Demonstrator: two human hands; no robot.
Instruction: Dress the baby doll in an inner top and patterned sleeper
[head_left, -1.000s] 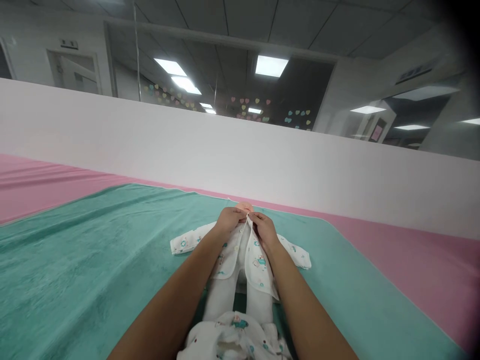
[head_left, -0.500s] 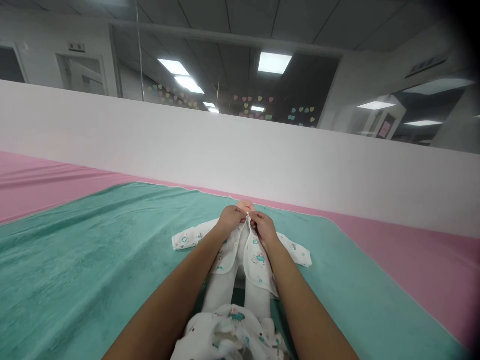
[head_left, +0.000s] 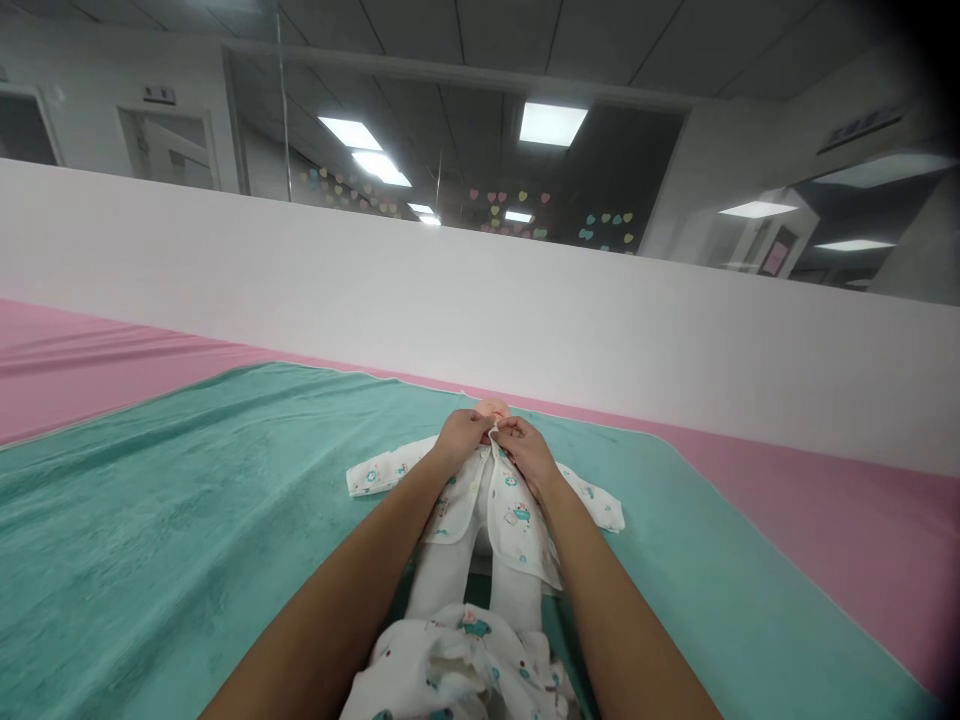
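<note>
A baby doll (head_left: 493,407) lies on its back, its head away from me. It wears a white printed jacket (head_left: 517,515), whose sleeves spread to both sides and whose front hangs apart below the collar. At the neck, my left hand (head_left: 463,436) pinches one front edge of the jacket. Beside it my right hand (head_left: 527,446) is closed on the other edge, fingertips close to the left ones. The fastening between the fingers is too small to make out. White legs (head_left: 442,580) stretch toward me, with bunched printed trousers (head_left: 465,665) at their lower end.
A green blanket (head_left: 187,520) lies under the doll, over a pink sheet (head_left: 840,510). Behind rises a low white wall (head_left: 450,300), with a large window (head_left: 480,150) above it bearing heart stickers.
Both hands stay at the jacket's collar; the right fingers have shifted slightly up and toward the left hand. The view has moved a little.
</note>
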